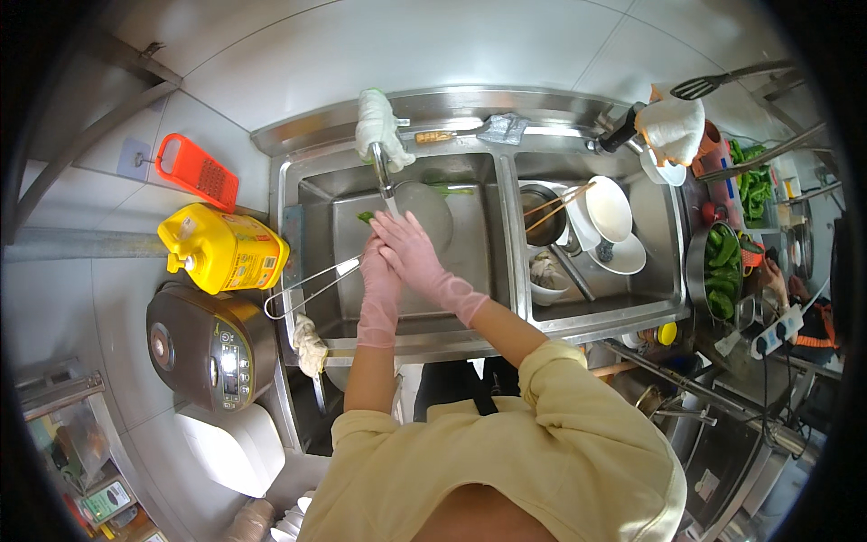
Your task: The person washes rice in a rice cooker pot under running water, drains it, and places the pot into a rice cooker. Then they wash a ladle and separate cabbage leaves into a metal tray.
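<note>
Both my hands wear thin pink gloves and meet under the faucet [383,172] over the left sink basin [330,303]. My right hand [414,249] lies across my left, its fingers stretched out. Most of the fingers of my left hand [383,282] are hidden beneath it. A small green leaf [365,217] shows beside the fingertips; whether it is held I cannot tell. Close to my left hand, a long wire handle [307,291] slants over the basin's left rim. Behind my hands is a pale round shape [429,212], with green scraps [452,190] near it.
In the right basin sit white bowls [609,208], a dark pot [540,217] and chopsticks [562,208]. Left of the sink stand a yellow jug [226,248], a rice cooker [212,348] and a red grater [199,172]. Green peppers [722,266] fill a pan at right.
</note>
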Motion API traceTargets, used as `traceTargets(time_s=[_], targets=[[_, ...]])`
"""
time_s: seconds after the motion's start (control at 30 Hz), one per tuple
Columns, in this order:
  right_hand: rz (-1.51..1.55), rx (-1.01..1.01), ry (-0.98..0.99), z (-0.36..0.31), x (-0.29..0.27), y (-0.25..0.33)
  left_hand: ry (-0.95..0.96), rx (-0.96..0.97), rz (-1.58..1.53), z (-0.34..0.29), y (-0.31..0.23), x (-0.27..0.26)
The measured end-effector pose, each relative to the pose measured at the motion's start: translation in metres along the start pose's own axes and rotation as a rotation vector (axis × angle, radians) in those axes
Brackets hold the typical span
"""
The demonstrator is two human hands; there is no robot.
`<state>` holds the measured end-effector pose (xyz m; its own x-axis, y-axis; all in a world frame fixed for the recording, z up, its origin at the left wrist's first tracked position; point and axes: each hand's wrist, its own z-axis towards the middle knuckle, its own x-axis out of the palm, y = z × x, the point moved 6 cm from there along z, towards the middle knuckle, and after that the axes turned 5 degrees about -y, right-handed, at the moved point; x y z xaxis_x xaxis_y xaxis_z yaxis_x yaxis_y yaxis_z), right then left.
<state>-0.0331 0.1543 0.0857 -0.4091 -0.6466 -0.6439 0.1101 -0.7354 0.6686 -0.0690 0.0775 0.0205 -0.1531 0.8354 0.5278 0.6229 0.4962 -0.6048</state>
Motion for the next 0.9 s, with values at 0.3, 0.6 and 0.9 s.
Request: traceTargets(time_s=[0.3,0.6,0.9], targets=[[0.768,0.755,-0.105,0.049,-0.009,-0.095,0.198,0.167,-0.17,-0.026,-0.041,0.002],[0.28,0.628,-0.331,0.045,-0.02,-0.107,0.215,-0.002,-0.131,-0.001,-0.039,0.016],[-0.285,-0.166,-0.035,0.029,-0.022,-0.017,-0.11,-0.117,-0.12,0.046,-0.021,0.011]])
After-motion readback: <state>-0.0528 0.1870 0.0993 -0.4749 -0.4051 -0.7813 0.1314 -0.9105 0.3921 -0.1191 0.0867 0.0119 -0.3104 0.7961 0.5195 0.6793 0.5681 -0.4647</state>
